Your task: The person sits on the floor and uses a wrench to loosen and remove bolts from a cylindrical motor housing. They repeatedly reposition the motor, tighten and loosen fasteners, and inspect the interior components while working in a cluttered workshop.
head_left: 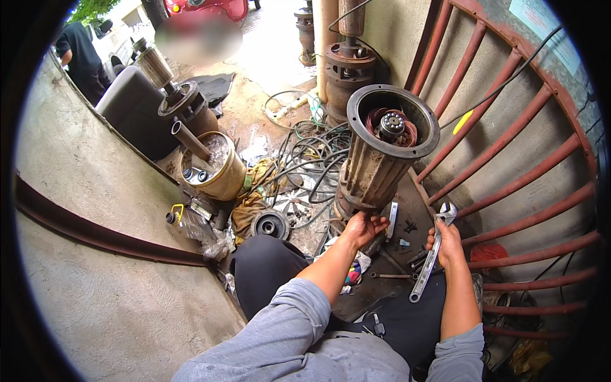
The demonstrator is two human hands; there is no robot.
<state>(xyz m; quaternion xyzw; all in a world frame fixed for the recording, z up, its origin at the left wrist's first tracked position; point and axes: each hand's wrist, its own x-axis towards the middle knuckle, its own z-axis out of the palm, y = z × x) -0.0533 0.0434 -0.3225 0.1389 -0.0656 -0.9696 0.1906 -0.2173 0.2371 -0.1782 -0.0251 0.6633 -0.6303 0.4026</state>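
Observation:
Before me stands a ribbed electric motor [375, 172], tilted in view, its flanged top uncovered. Copper windings [407, 125] and a ball bearing [393, 123] on the shaft show inside. My left hand [366, 229] is by the motor's lower end, palm turned up, fingers loosely curled and apart, with nothing visible in them. Whether it touches the casing I cannot tell. My right hand [449, 242] is closed round an adjustable wrench [428, 270], its jaw end up and its handle pointing down over my leg.
Red metal bars [503, 153] curve along the right. Tangled cables [318, 153] lie beyond the motor. A bucket [223, 169], a round metal part [270, 226] and another motor [184, 105] stand left. Small bolts and tools [391, 276] lie near my knees. A person [79, 57] is at far left.

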